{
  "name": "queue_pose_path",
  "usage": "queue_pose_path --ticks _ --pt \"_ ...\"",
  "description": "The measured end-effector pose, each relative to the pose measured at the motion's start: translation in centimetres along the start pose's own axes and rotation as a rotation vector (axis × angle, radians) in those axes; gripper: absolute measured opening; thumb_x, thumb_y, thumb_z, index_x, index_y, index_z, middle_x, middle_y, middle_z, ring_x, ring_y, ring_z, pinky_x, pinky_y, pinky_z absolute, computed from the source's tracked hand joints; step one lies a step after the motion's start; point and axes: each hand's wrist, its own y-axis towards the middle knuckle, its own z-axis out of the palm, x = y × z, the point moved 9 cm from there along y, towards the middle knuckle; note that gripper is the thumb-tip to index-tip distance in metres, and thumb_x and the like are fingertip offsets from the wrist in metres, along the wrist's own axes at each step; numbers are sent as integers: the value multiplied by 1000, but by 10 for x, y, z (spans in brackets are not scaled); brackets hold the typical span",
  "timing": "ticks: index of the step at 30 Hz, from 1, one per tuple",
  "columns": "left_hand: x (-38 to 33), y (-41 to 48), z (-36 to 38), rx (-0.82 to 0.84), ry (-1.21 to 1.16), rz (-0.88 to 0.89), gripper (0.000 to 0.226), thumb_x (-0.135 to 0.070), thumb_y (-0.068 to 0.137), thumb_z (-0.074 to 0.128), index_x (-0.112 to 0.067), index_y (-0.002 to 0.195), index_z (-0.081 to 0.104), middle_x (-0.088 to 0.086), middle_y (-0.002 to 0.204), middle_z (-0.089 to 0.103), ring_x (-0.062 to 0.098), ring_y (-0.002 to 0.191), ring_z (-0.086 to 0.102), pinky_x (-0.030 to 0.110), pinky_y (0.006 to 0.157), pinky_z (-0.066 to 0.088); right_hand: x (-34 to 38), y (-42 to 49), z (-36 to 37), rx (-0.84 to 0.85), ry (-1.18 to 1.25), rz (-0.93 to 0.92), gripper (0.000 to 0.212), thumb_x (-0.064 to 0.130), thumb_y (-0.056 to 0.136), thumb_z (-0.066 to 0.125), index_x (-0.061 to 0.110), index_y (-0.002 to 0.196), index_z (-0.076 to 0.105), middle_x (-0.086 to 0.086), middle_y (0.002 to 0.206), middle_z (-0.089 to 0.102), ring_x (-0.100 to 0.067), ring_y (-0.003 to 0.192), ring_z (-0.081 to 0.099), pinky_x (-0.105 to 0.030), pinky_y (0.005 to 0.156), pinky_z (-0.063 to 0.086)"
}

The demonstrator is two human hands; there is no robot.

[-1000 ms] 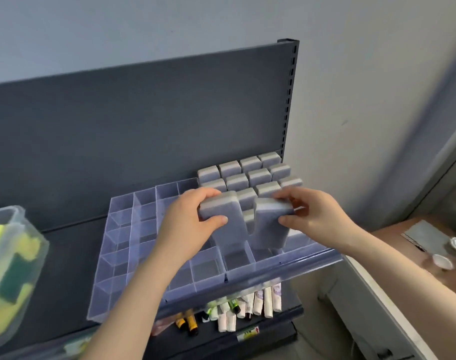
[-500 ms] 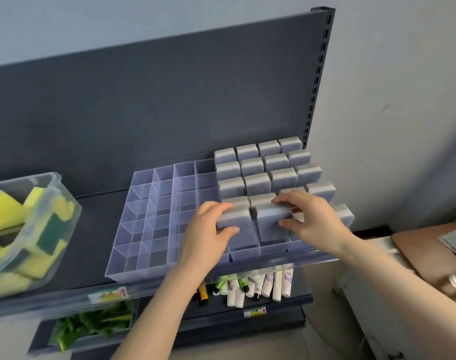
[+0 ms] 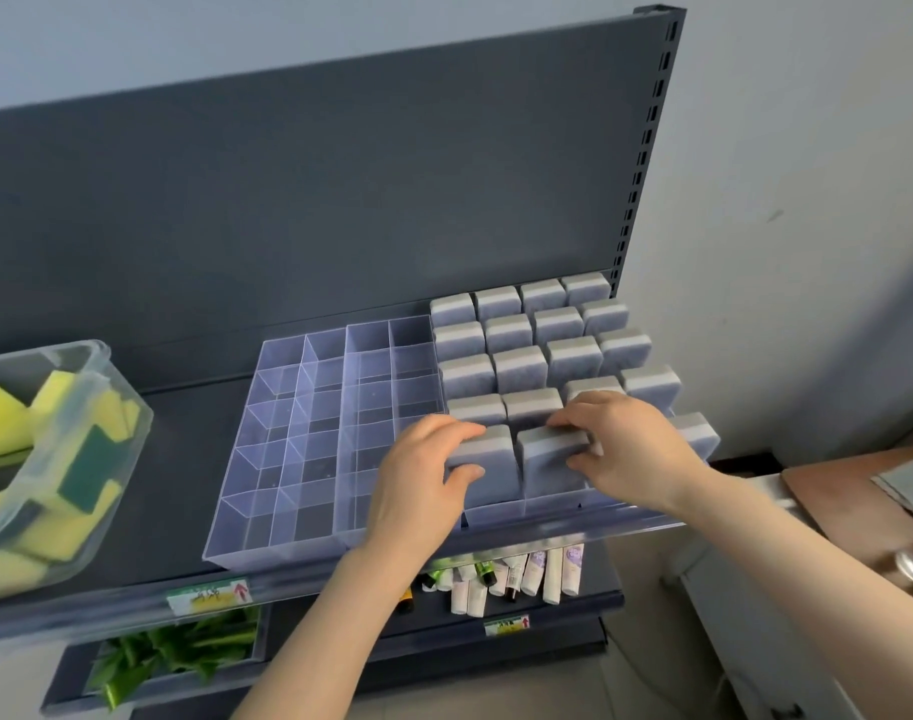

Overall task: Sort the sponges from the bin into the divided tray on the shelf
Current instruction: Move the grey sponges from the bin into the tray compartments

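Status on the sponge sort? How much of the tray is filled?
Done: grey sponges stand in the right four columns of the divided tray, back rows full. In hand: the left hand grips the left front sponge and the right hand grips the right front sponge, both at front-row compartments. Left: the tray's left four columns show no sponges, and the bin holds yellow-green sponges.

Both forearms bare, reaching forward, hands side by side and just apart; left forearm in from bottom centre, wrist straight; left hand (image 3: 423, 480) back up, fingers curled over the top edge of a grey sponge (image 3: 488, 472), thumb on its near face; right forearm in from the lower right edge; right hand (image 3: 633, 449) gripping a second grey sponge (image 3: 547, 459) likewise, fingers over the top, thumb lower on the near face.
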Motion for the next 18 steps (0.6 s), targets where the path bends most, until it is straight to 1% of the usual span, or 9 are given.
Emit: queue_pose_path --ticks 3,7,10,14,16,18 --pt "4 2 5 49 15 -9 32 -17 82 71 -27 111 67 -25 106 49 -4 100 46 7 84 31 -3 0 11 71 -74 6 41 19 77 59 25 117 61 4 107 62 -21 104 53 -34 83 48" --pt "2 0 23 162 43 -13 29 -14 84 68 -25 111 66 -18 109 56 4 103 50 14 84 34 -6 -3 19 56 -63 32 38 18 78 56 26 115 62 3 107 63 -21 103 55 -30 77 46" --pt "1 -2 27 156 58 -29 27 -12 86 65 -23 111 66 -13 112 59 7 105 51 15 84 35 -5 -3 19 35 -63 31 38 17 78 56 25 115 63 2 109 63 -22 102 56 -31 76 47" --pt "3 -3 25 136 55 -60 30 -14 86 66 -25 114 66 -14 114 58 6 105 52 15 85 35 -4 -3 18 36 -69 11 39 18 79 57 24 117 62 2 111 62 -22 104 55 -30 77 46" --pt "4 -5 24 142 54 -78 33 -18 87 66 -28 118 64 -16 117 57 5 106 51 15 85 35 -2 -3 16 62 -104 -18 38 20 80 55 26 117 61 5 112 60 -20 105 53 -29 76 46" --pt "3 -6 22 162 63 -91 36 -26 86 66 -32 122 62 -19 120 55 3 106 51 16 85 37 2 -2 12 84 -141 -56 36 24 81 55 27 116 61 7 112 59 -19 108 52 -30 78 48"
